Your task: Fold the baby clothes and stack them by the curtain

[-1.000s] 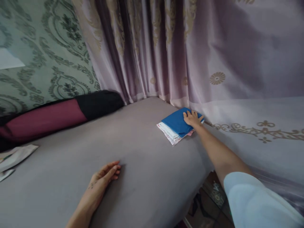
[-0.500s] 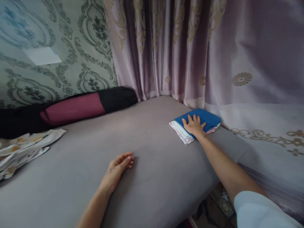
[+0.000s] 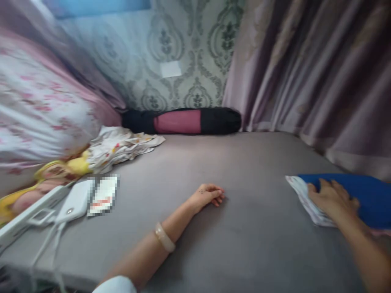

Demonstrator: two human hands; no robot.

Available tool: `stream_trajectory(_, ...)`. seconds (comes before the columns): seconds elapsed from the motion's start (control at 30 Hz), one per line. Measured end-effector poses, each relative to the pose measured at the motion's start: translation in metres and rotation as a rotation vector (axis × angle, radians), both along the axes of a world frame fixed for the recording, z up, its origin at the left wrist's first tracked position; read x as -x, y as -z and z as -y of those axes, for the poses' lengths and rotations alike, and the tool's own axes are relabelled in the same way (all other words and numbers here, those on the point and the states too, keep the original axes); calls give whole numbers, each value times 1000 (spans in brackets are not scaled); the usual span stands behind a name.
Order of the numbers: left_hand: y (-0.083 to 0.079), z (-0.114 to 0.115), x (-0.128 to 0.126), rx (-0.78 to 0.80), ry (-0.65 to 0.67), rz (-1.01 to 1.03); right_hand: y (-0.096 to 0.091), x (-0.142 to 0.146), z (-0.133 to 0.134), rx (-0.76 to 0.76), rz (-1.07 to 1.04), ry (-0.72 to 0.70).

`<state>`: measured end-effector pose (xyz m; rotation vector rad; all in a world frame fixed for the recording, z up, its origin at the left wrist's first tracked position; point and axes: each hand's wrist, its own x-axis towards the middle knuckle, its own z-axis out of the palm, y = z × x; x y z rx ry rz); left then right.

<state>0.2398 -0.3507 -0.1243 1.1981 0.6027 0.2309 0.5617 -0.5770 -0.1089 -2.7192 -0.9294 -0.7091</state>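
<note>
My right hand lies flat, fingers spread, on a stack of folded cloths at the right edge: a blue cloth on top and white patterned ones beneath. My left hand rests on the grey bed sheet near the middle, fingers loosely curled and holding nothing. A pale bangle circles that wrist.
A black and maroon bolster lies against the patterned wall. Crumpled floral cloth and a big floral pillow sit at the left. White devices with cords lie at the near left. Mauve curtains hang on the right.
The view has swung left, so the cloth stack now sits at the right edge and the pillow and devices appear. Both hands stay where they were on the bed.
</note>
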Motion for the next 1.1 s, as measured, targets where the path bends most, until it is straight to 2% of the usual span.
stream_trajectory(0.03, 1, -3, 0, -4, -1, -7, 9, -1, -4, -17, -20, -21)
stream_trajectory(0.13, 5, -14, 6, -24, -12, -31, 37, 2, -23, -109, -4, -254)
stream_trajectory(0.23, 5, -25, 16, -35, -41, -50, 59, 20, -51, -102, -68, -452)
stream_trajectory(0.37, 4, -42, 36, -40, -105, -64, 73, 56, -85, -24, -174, -543)
stream_trajectory(0.6, -3, -90, 88, -94, -357, -143, 73, 116, -128, 52, -174, -645)
stream_trajectory(0.8, -20, -138, 146, -221, -654, -218, 67, 156, -160, 66, -140, -747)
stream_trajectory(0.93, -36, -170, 186, -360, -863, -288, 66, 176, -169, 72, -112, -774)
stream_trajectory(1.1, -54, -219, 233, -531, -1096, -437, 71, 186, -169, 48, -75, -764)
